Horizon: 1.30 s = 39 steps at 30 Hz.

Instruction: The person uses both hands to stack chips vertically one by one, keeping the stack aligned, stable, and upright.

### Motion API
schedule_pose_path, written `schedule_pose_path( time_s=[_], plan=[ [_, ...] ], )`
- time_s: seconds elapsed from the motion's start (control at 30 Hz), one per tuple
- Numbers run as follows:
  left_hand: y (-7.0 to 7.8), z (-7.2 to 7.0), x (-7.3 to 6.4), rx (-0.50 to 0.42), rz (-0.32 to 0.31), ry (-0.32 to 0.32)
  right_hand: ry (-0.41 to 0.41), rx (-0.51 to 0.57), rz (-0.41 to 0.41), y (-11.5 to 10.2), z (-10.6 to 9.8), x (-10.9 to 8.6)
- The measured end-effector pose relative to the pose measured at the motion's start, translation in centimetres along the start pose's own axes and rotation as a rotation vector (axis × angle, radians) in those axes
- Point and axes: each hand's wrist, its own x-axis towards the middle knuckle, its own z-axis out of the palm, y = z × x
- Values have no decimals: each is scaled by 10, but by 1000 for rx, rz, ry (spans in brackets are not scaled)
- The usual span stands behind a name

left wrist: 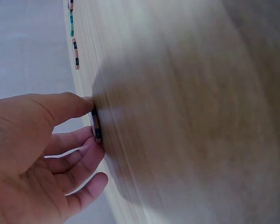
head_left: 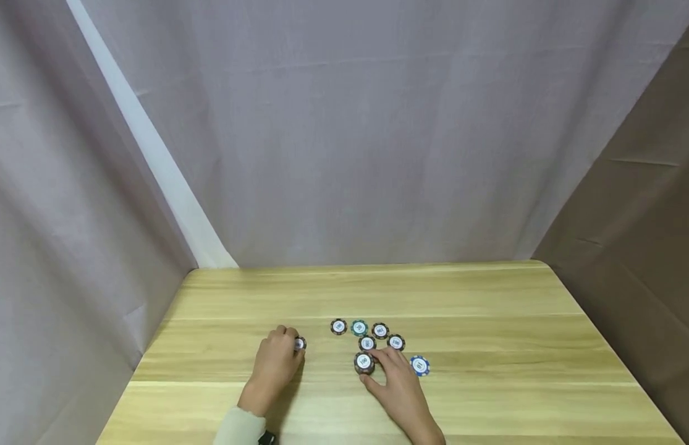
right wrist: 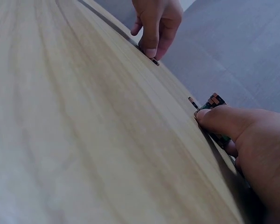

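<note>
My left hand [head_left: 276, 360] is at the left of the chips and pinches a black poker chip [head_left: 301, 343] at the table surface. In the left wrist view, thumb and fingers hold that chip [left wrist: 96, 127] by its edges. My right hand [head_left: 401, 388] grips a short stack of poker chips [head_left: 364, 363], with a black one marked 100 on top. Black, orange and green edges of the stack [right wrist: 215, 100] show in the right wrist view, partly hidden by the thumb. How many chips it holds I cannot tell.
Behind the stack lie loose black chips [head_left: 380, 330] and a green chip [head_left: 359, 327], flat on the wooden table [head_left: 489, 309]. A blue chip [head_left: 419, 365] lies right of my right hand. Grey curtains [head_left: 350, 154] stand behind the table and at its sides.
</note>
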Motion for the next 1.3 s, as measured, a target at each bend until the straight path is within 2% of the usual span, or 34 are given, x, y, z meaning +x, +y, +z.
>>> schedule_pose_path(
  time_s=[0.1, 0.33, 0.67, 0.83, 0.93, 1.07, 1.3],
  plan=[
    [1, 0, 1, 7, 13, -8, 5, -6, 4, 0, -1, -1],
    [2, -3, 3, -50, -13, -20, 6, -10, 3, 2, -2, -1],
    [0, 1, 6, 17, 1, -78, -23, -6, -1, 2, 3, -7],
    [0, 3, 2, -61, -31, -116, -4, -14, -32, 1, 4, -8],
    [3, 3, 1, -98, -37, -117, 3, -22, -42, 0, 4, -7],
    [10, 1, 2, -119, -9, -108, -2, -29, -41, 0, 3, -5],
    [24, -5, 9, -208, 86, -91, 1, -27, -45, 1, 1, 2]
  ],
)
